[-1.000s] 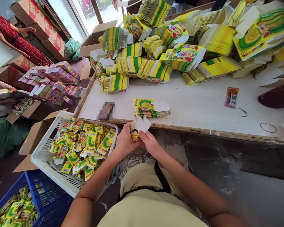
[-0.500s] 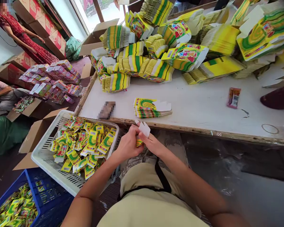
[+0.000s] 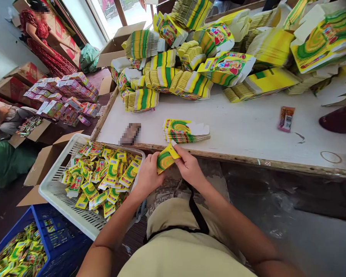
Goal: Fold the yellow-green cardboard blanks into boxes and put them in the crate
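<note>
One small carton (image 3: pixel 165 159) in hand: yellow, green swirl on the face toward the camera, strip of print along its lower edge, held tilted with the right end higher. Left hand (image 3: pixel 149 173) grips its left end, fingers curled; right hand (image 3: pixel 189 165) pinches the right end between thumb and fingers. Both hands closed on it, just in front of the table (image 3: pixel 248 123) edge. Straight beyond the hands, one small stack of flat cartons (image 3: pixel 177 127), same yellow and green, white flaps to the right; layers too tight to count. Beyond that, a heap of bundled cartons (image 3: pixel 190 82), well over ten bundles, overlapping, exact count not possible. Ahead and left of the hands, one pixelated oblong (image 3: pixel 130 134). Far right of them on the table, a small pink-and-orange packet (image 3: pixel 286 120) and one thin ring (image 3: pixel 333 162). Just left of the left hand, one white basket (image 3: pixel 56 196) holding dozens of yellow cartons (image 3: pixel 112 169), piled loosely. Lower left, one blue crate (image 3: pixel 63 232), also filled with yellow packs (image 3: pixel 20 252). Farther left, stacked pink boxes (image 3: pixel 75 90), and two other people: one standing in red (image 3: pixel 42 38), one low at the margin (image 3: pixel 10 113), partly cut off.
</note>
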{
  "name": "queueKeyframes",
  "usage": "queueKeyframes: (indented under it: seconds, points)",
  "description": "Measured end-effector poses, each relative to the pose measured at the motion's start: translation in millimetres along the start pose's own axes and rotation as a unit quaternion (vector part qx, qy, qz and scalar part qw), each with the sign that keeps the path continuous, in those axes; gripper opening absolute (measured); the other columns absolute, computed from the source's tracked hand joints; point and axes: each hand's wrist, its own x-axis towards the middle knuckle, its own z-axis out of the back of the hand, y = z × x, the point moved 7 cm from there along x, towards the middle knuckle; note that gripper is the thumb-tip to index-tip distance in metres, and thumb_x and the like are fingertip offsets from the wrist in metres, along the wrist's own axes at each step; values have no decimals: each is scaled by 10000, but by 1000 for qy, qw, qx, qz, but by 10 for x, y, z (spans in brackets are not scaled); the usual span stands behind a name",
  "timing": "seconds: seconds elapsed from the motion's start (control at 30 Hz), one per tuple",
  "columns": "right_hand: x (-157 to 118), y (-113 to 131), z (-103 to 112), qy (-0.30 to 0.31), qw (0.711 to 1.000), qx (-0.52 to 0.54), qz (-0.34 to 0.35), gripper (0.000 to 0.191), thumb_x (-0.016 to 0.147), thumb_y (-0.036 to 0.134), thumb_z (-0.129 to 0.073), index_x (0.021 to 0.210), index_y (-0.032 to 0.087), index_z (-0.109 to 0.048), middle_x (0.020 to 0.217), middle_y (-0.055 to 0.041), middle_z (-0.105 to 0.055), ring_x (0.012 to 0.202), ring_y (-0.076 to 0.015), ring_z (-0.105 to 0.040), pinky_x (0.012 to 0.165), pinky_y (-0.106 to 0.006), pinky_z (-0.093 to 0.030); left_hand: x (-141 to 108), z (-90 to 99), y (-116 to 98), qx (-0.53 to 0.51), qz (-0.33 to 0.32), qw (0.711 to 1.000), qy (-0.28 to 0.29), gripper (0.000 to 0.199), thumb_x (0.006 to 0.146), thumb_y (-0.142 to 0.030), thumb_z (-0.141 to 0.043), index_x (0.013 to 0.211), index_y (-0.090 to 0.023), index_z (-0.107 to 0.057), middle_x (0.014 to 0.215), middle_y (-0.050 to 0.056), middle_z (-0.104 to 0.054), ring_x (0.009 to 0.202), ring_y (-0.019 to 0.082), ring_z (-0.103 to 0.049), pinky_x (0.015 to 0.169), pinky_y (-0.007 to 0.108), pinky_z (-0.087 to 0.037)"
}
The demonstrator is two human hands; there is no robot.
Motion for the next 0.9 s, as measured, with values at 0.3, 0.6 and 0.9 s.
queueKeyframes:
  seconds: [0.3, 0.6, 0.9]
  points:
    - [95, 122, 144, 107, 991, -31, 76, 251, 908, 347, -592, 1104, 278, -732, 1445, -82, -538, 1324, -285, -520, 1096, -490, -423, 121, 224, -29, 3, -27, 1000, -7, 566, 689, -139, -633, 1237, -195, -506, 1088, 85, -609, 1028, 276, -581, 876, 390, -494]
    - [65, 88, 196, 67, 996, -40, 50, 217, 799, 344, -730, 1006, 300, -776, 1422, -64, -564, 1314, -305, -527, 1103, -492, -410, 161, 194, -67, 29, -35, 999, -10, 534, 720, -206, -662, 1232, -181, -511, 1083, 97, -622, 1013, 288, -583, 870, 406, -493]
    - [29, -31, -59, 82, 997, -14, -7, 657, 737, 370, -779, 1342, 224, -568, 1352, -137, -597, 1233, -293, -574, 1074, -482, -427, -56, 124, 144, -14, 4, 999, 32, 550, 681, -143, -640, 1214, -190, -512, 1123, 86, -628, 1054, 272, -594, 900, 396, -498]
